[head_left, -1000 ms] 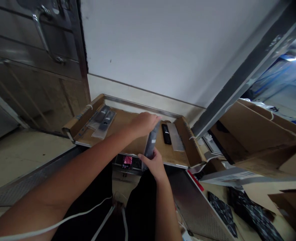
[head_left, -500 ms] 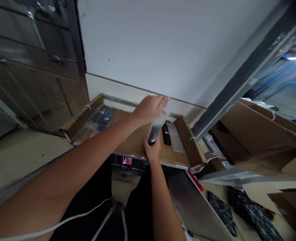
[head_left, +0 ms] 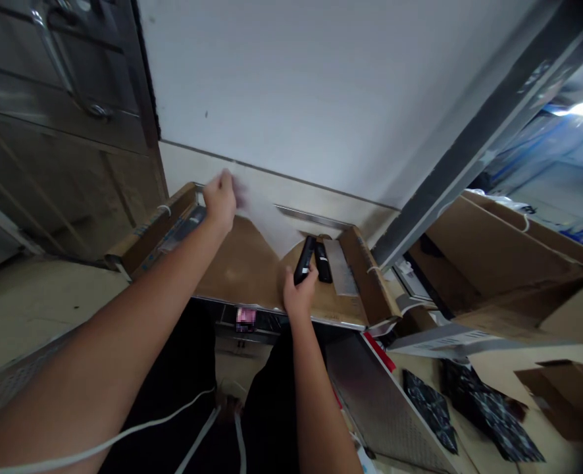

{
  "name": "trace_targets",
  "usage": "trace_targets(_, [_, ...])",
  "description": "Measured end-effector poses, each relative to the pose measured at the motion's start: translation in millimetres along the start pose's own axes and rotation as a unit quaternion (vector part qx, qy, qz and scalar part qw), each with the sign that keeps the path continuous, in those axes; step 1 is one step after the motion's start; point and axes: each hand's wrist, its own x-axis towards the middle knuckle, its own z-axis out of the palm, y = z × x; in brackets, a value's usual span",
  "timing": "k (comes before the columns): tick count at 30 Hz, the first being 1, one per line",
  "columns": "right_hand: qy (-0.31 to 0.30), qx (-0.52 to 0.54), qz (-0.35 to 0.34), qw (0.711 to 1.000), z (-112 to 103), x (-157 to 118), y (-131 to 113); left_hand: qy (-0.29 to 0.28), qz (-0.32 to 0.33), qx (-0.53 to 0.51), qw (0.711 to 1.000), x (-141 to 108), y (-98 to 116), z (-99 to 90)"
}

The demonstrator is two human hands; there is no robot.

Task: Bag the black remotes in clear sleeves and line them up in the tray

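Observation:
My left hand is closed on one end of a thin translucent sleeve, blurred by motion, which stretches down to the right over the cardboard-lined tray. My right hand grips the lower end of a black handheld device with a small white label. Right beside it lies a second black device. Further right a flat translucent sleeve rests on the cardboard. At the tray's left end, bagged dark items are partly hidden by my left forearm.
A metal door with a handle stands at the upper left. Behind the tray rises a white wall. Open cardboard boxes are at the right, with dark patterned packages below. A lit screen shows under the tray's front edge.
My left hand has moved left with the translucent sleeve, which has come off the black device. My right hand still holds that device, now uncovered. The view has shifted slightly.

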Motion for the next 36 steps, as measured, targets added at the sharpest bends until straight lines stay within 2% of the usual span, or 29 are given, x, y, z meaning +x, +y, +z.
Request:
trace_targets(2, [0.019, 0.010, 0.028, 0.999, -7.5, 3.2, 1.6, -0.035, -0.023, 0.138, 0.990, -18.9, -45.9, -18.0])
trace_targets(4, [0.026, -0.016, 0.033, 0.999, -21.3, 9.5, 4.7, -0.102, -0.025, 0.230, 0.968, -42.7, -84.5, -32.4])
trace_targets(5, [0.025, -0.042, 0.021, 0.999, -29.8, 13.8, 6.5, -0.139, -0.009, 0.256, 0.957, -52.8, -98.2, -37.0])
trace_targets(7, [0.022, -0.111, -0.023, 0.993, -45.8, 24.0, 9.6, -0.175, 0.017, 0.289, 0.941, -64.5, -113.4, -40.7])
trace_targets(10, [0.000, -0.227, -0.066, 0.972, -54.9, 39.4, 11.4, -0.191, 0.032, 0.323, 0.926, -64.1, -116.3, -37.0])
trace_targets(14, [-0.041, -0.333, -0.121, 0.934, -30.9, 54.0, 9.8, -0.191, 0.046, 0.339, 0.920, -59.7, -113.6, -33.4])
trace_targets(19, [-0.031, -0.388, -0.137, 0.911, 3.2, 68.9, 10.1, -0.202, 0.056, 0.309, 0.927, -63.8, -114.9, -38.3])
trace_targets(25, [-0.024, -0.433, -0.137, 0.891, 10.4, 74.8, 16.0, -0.210, 0.055, 0.298, 0.930, -64.3, -114.9, -38.8])
trace_targets(29, [-0.003, -0.422, -0.153, 0.894, 6.1, 63.6, 12.1, -0.209, 0.048, 0.297, 0.931, -64.9, -114.5, -38.2])
trace_targets(31, [-0.010, -0.382, -0.175, 0.907, 3.2, 48.6, 6.9, -0.207, 0.051, 0.294, 0.932, -65.0, -114.5, -37.9])
trace_targets(34, [-0.093, -0.246, -0.172, 0.949, 3.1, 18.0, -4.1, -0.198, 0.057, 0.288, 0.935, -64.0, -115.4, -37.1])
trace_targets(36, [-0.151, -0.152, -0.113, 0.970, 7.5, -0.3, -13.3, -0.187, 0.049, 0.281, 0.940, -62.4, -116.4, -37.2])
